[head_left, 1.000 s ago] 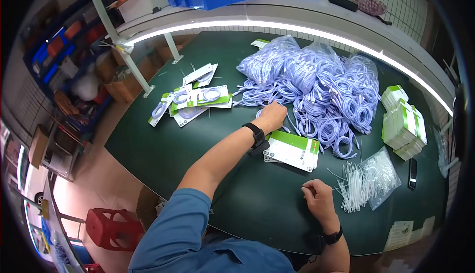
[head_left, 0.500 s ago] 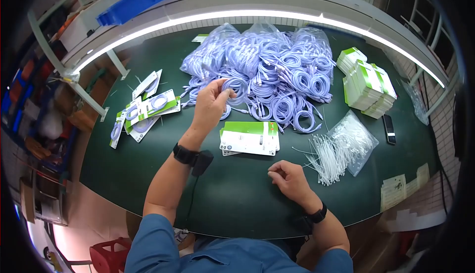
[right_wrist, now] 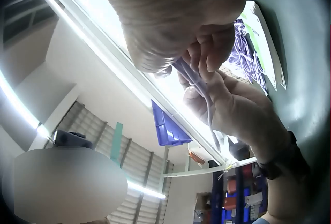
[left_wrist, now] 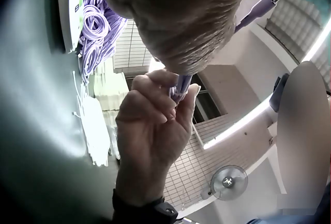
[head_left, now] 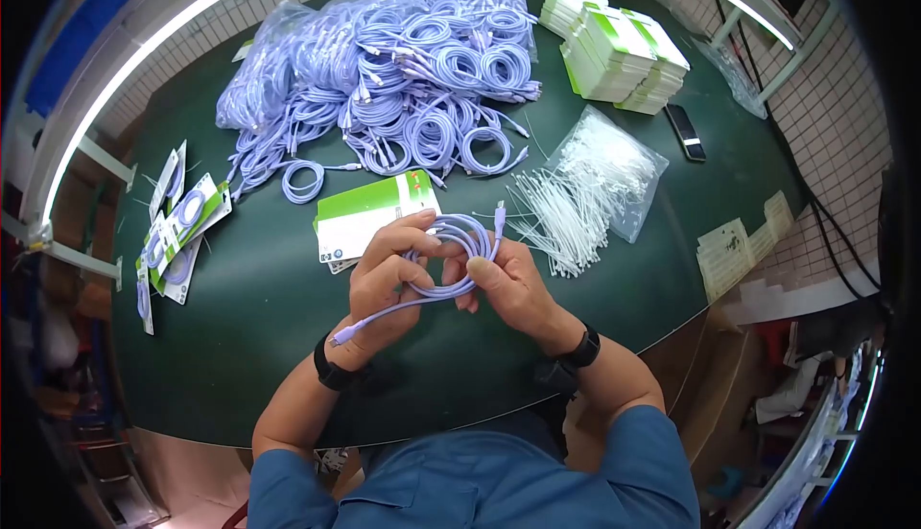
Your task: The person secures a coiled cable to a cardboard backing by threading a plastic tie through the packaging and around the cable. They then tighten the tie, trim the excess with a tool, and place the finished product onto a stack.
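Both hands hold a coiled lavender charging cable [head_left: 451, 289] above the near part of the table. The left hand [head_left: 389, 280] grips the left side of the coil, and one connector end hangs out below its fingers. On the right side, the right hand [head_left: 518, 289] pinches the coil between thumb and fingers; the other connector sticks up beside it. In the left wrist view that loose plug [left_wrist: 264, 8] shows at the upper right. Just behind the hands lie green-and-white packaging cards [head_left: 369, 214], partly covered by the left fingers.
A big heap of lavender cables [head_left: 384, 78], partly bagged, fills the back. White cable ties [head_left: 566, 212] spill from a clear bag at the right. Stacked cards [head_left: 624, 54] and a phone [head_left: 685, 133] stand beyond. Carded cables [head_left: 182, 232] lie at the left.
The left hand took a coiled cable from the heap and brought it back toward the body. The right hand rose from the table and now grips the coil too. The head view swung right.
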`<state>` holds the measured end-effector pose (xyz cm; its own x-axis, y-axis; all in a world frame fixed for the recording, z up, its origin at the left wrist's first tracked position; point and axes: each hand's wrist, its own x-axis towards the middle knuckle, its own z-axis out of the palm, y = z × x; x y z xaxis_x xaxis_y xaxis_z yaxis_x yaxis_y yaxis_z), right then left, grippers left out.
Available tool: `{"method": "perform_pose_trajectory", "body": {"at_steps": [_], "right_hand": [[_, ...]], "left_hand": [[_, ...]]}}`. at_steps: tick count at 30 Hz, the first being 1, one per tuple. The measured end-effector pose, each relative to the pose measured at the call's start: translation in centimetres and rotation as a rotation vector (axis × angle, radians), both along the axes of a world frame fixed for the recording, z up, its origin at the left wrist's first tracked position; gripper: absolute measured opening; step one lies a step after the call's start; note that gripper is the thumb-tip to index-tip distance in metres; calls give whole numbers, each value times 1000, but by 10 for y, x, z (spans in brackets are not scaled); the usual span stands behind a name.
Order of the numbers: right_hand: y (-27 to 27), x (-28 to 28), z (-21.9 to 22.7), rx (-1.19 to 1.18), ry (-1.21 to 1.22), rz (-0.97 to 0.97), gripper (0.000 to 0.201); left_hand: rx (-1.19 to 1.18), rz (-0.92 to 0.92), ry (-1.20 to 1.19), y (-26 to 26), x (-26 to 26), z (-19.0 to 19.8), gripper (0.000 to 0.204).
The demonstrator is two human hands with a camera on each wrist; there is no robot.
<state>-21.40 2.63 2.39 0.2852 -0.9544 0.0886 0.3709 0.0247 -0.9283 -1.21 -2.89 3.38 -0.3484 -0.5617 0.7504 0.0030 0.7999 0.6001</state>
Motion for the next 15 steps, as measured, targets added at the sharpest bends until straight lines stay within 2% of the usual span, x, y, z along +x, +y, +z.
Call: {"method": "perform_pose_trajectory", "body": {"at_steps": [3,6,10,13,14,15], "right_hand": [[5,0,10,-41,134,-9,44],[5,-1,8,-26,121,-2,43],[5,-3,12,-34,86,-1,41],[5,-3,11,-46,53,-19,39],[5,-3,9,-53,30,-37,39],[5,-3,7,-61,8,-57,39]], "left_hand": [[10,13,17,3,-1,-10,22],[69,7,28,5,-1,-17,23],[34,19,93,8,-8,-20,20],[338,-45,250,23,-15,-15,56],[341,-47,256,27,-15,-12,56],[469,-112,265,31,-13,-8,65]]}}
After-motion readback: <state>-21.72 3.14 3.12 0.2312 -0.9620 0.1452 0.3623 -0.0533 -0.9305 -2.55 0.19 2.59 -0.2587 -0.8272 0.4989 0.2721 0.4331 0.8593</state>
